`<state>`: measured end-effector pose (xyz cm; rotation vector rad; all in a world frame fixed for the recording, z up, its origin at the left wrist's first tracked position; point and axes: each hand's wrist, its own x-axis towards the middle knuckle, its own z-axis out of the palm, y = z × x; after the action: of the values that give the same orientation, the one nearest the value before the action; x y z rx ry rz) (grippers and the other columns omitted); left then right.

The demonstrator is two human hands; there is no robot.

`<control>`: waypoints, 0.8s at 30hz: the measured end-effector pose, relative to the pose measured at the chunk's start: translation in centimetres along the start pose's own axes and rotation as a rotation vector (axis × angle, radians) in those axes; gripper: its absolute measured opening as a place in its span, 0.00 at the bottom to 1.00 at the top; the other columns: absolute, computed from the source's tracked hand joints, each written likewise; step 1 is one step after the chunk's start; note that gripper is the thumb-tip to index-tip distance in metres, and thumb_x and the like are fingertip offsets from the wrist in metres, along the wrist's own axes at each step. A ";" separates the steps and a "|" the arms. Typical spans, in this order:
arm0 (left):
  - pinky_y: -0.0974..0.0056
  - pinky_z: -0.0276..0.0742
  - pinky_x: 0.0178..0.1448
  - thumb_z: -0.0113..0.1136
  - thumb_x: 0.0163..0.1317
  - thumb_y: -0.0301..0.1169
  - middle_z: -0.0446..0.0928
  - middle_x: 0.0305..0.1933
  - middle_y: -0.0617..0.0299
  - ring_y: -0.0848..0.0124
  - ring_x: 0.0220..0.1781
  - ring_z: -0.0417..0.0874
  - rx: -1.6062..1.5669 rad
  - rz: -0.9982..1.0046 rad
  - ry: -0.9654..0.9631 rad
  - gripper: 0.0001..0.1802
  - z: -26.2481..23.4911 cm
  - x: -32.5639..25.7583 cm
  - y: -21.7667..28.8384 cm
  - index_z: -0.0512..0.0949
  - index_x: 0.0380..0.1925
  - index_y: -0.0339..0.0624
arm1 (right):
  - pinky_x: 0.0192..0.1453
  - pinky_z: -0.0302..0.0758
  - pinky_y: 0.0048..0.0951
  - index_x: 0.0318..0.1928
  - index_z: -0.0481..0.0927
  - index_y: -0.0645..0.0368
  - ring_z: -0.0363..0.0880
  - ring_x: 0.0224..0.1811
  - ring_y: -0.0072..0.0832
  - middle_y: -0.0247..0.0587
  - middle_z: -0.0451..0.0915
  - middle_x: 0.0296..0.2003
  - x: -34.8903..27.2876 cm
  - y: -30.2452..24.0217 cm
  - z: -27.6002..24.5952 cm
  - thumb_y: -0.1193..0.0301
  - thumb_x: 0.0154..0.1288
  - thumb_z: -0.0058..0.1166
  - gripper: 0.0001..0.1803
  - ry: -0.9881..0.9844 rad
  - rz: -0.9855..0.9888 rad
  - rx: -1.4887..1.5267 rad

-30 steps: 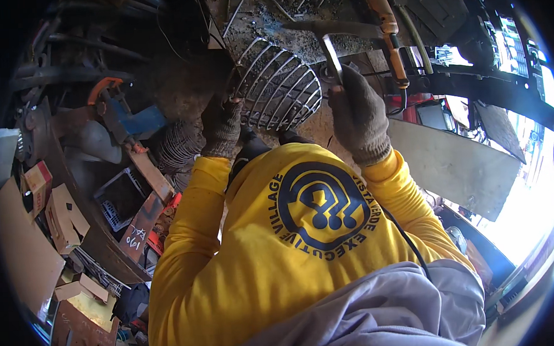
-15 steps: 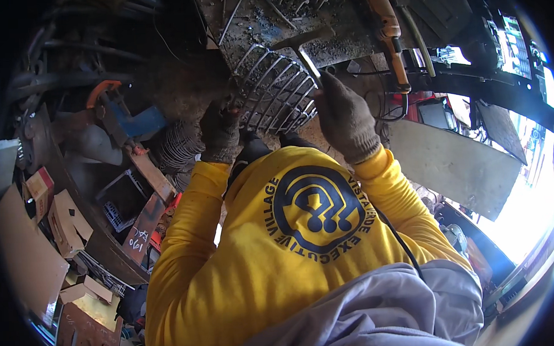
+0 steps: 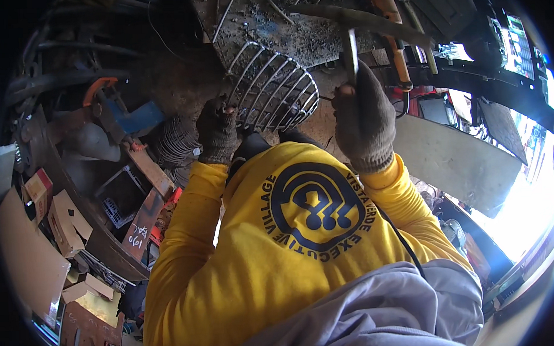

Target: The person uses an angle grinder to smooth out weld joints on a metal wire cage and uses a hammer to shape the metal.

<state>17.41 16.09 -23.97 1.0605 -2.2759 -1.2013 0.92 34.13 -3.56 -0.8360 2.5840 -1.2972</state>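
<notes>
A curved basket-like grille of welded metal rods [image 3: 273, 86] leans against the front edge of a dirty metal worktop [image 3: 321, 40]. My left hand [image 3: 217, 129], in a dark knit glove, is closed on the left side of the grille. My gloved right hand [image 3: 366, 118] grips the handle of a chipping hammer [image 3: 378, 24], whose long narrow head is raised above the worktop, to the right of the grille and apart from it. Bits of debris and thin rods lie on the worktop.
An orange corded power tool [image 3: 400, 68] lies at the worktop's right. Coiled wire [image 3: 177, 143], a blue metal piece [image 3: 135, 117] and an open cardboard box [image 3: 65, 223] are on the left. A pale flat panel [image 3: 453, 161] stands at the right.
My right hand has lifted the hammer up and to the right, away from the grille. The left hand stays on the grille, which has shifted slightly.
</notes>
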 end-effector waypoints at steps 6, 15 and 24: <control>0.49 0.76 0.46 0.47 0.62 0.71 0.81 0.37 0.47 0.47 0.41 0.84 -0.086 -0.033 -0.061 0.41 -0.5 -0.2 0.8 0.80 0.46 0.42 | 0.43 0.82 0.41 0.62 0.76 0.56 0.86 0.41 0.49 0.53 0.85 0.41 0.0 1.9 1.1 0.70 0.69 0.56 0.21 -0.153 -0.114 -0.270; 0.52 0.75 0.40 0.53 0.62 0.68 0.79 0.31 0.50 0.50 0.34 0.82 -0.114 0.048 -0.018 0.37 -0.4 -0.2 0.3 0.79 0.41 0.41 | 0.45 0.82 0.41 0.62 0.74 0.60 0.86 0.41 0.51 0.56 0.84 0.42 0.1 2.4 1.6 0.71 0.68 0.56 0.22 -0.243 -0.048 -0.360; 0.52 0.76 0.40 0.52 0.64 0.68 0.80 0.31 0.50 0.53 0.34 0.83 -0.134 -0.012 -0.035 0.37 -0.9 -0.6 1.8 0.80 0.42 0.40 | 0.39 0.82 0.41 0.61 0.76 0.58 0.87 0.38 0.47 0.51 0.85 0.39 0.2 2.4 2.1 0.72 0.68 0.56 0.21 -0.154 -0.200 -0.329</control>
<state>17.55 16.71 -21.94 1.0127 -2.1822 -1.3666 0.52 33.72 -6.64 -1.2240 2.6811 -0.8155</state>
